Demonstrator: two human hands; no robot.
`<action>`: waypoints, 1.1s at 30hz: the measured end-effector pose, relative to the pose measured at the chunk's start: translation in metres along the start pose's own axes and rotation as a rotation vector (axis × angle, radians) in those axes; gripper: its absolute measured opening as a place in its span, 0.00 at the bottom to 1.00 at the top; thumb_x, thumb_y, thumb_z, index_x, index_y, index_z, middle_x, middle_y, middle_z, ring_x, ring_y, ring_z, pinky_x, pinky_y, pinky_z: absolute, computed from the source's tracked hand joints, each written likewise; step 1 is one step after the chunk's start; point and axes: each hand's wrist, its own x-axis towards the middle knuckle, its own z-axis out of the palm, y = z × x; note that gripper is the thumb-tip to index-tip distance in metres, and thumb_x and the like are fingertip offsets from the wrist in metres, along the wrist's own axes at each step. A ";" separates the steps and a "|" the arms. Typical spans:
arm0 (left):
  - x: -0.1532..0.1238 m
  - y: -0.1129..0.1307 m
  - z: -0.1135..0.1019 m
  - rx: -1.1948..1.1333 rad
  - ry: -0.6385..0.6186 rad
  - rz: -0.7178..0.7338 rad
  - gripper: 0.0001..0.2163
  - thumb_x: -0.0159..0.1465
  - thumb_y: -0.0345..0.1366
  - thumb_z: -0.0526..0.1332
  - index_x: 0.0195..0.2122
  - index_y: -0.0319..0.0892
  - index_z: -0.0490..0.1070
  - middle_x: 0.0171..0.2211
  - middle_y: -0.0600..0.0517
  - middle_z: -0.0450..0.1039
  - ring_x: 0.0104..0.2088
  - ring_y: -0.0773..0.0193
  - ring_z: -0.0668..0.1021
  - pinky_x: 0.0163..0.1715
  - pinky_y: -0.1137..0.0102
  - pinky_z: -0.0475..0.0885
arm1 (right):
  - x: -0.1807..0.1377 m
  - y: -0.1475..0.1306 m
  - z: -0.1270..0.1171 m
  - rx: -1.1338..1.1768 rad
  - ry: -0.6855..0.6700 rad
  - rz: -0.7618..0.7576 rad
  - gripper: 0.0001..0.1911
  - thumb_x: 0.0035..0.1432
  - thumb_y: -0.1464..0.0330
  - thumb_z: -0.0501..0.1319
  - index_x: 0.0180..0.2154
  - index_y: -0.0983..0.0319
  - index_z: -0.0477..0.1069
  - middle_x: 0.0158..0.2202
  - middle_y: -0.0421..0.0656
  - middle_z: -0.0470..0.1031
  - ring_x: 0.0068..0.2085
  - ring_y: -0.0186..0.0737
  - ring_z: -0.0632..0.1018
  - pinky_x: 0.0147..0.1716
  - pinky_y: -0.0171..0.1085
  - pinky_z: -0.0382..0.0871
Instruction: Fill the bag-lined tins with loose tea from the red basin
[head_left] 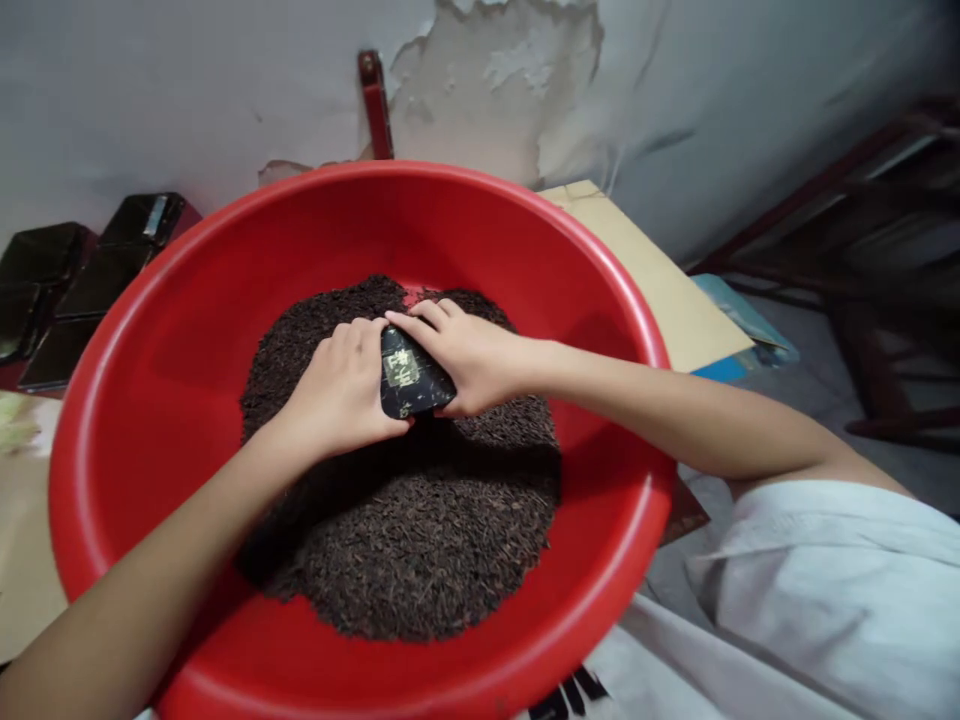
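A small black box or tin with gold lettering [409, 372] is held between both hands over a wide red plastic basin [161, 345]. My left hand [345, 385] is closed around its left side, thumb along the near edge. On the right side my right hand [472, 355] grips it, with fingers over the far edge. Dark loose tea leaves [435, 545], or something much like them, are heaped in the basin below. The underside of the box is hidden, so I cannot tell whether it touches the leaves.
Several dark boxes [112, 265] stand left of the basin. Cardboard [660, 275] lies behind it on the right. A red upright bar [376, 105] rises by the peeling wall [499, 80]. Dark wooden furniture [877, 260] stands at the far right.
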 end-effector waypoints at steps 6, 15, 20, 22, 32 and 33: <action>0.012 0.031 -0.034 0.040 0.077 0.186 0.39 0.42 0.42 0.66 0.57 0.41 0.59 0.49 0.39 0.68 0.46 0.39 0.72 0.46 0.50 0.69 | -0.048 -0.018 -0.007 0.020 0.320 0.063 0.51 0.40 0.65 0.65 0.64 0.66 0.45 0.57 0.57 0.58 0.55 0.56 0.64 0.56 0.56 0.62; 0.094 0.149 -0.130 0.292 0.326 0.691 0.41 0.53 0.43 0.54 0.67 0.31 0.43 0.64 0.42 0.51 0.66 0.35 0.51 0.62 0.44 0.43 | -0.147 -0.017 -0.106 -0.352 0.902 0.301 0.51 0.42 0.60 0.67 0.64 0.69 0.49 0.56 0.56 0.57 0.60 0.55 0.60 0.63 0.48 0.53; 0.143 0.214 -0.085 0.186 0.336 0.793 0.35 0.59 0.27 0.51 0.67 0.29 0.39 0.69 0.37 0.36 0.68 0.40 0.39 0.62 0.42 0.30 | -0.190 0.007 -0.106 -0.431 0.999 0.692 0.50 0.46 0.54 0.65 0.65 0.62 0.48 0.57 0.54 0.57 0.61 0.58 0.59 0.63 0.51 0.51; 0.166 0.229 -0.049 0.003 0.250 0.784 0.32 0.60 0.24 0.51 0.67 0.33 0.46 0.69 0.40 0.42 0.69 0.42 0.42 0.64 0.43 0.32 | -0.201 0.027 -0.093 -0.339 0.963 0.861 0.48 0.48 0.53 0.64 0.65 0.64 0.50 0.57 0.55 0.57 0.61 0.61 0.59 0.61 0.56 0.50; 0.219 0.259 0.056 0.221 -0.169 0.718 0.28 0.65 0.24 0.49 0.66 0.28 0.46 0.68 0.34 0.42 0.68 0.44 0.51 0.63 0.50 0.53 | -0.220 0.109 -0.018 0.089 0.775 1.302 0.54 0.34 0.65 0.71 0.63 0.68 0.53 0.59 0.58 0.56 0.61 0.60 0.60 0.59 0.55 0.58; 0.222 0.261 0.058 0.232 -0.185 0.691 0.27 0.66 0.24 0.47 0.66 0.28 0.46 0.68 0.34 0.43 0.68 0.45 0.51 0.63 0.50 0.54 | -0.219 0.113 -0.017 0.106 0.770 1.318 0.54 0.35 0.65 0.71 0.63 0.67 0.53 0.59 0.58 0.56 0.61 0.60 0.60 0.59 0.55 0.58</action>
